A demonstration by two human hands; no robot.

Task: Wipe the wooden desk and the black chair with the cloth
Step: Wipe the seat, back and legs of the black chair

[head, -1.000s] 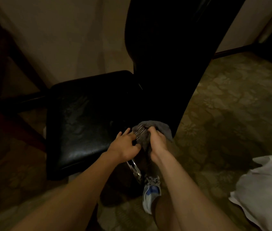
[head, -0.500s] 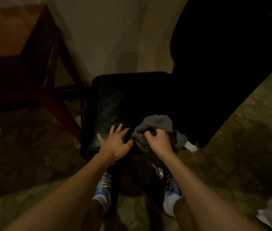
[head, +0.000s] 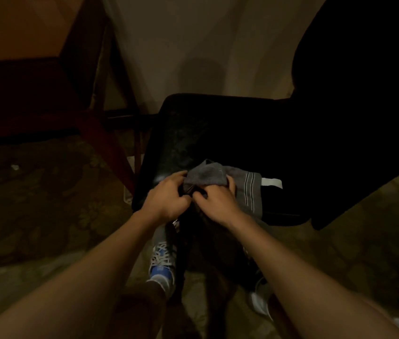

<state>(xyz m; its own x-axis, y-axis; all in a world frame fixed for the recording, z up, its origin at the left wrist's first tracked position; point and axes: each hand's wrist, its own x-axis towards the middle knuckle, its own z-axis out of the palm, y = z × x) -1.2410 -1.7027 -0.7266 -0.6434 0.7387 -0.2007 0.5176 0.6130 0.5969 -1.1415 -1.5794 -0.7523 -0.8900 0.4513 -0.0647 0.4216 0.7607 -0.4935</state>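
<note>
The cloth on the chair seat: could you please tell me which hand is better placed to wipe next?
Probably the right hand: it grips the cloth nearer its middle, with the bulk lying beside it on the chair seat. The left hand only holds its left edge.

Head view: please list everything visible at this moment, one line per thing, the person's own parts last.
chair: one, black, centre and right.
cloth: one, grey with stripes and a white tag, on the chair seat's front edge.
desk: one, reddish-brown wood, upper left.
carpet: one, olive, patterned, underfoot.
wall: beige, behind the chair.
shoes: two, whitish, blue on the left one, below the seat.
left hand: one, grips the cloth's near edge.
right hand: one, grips the cloth beside it.
</note>
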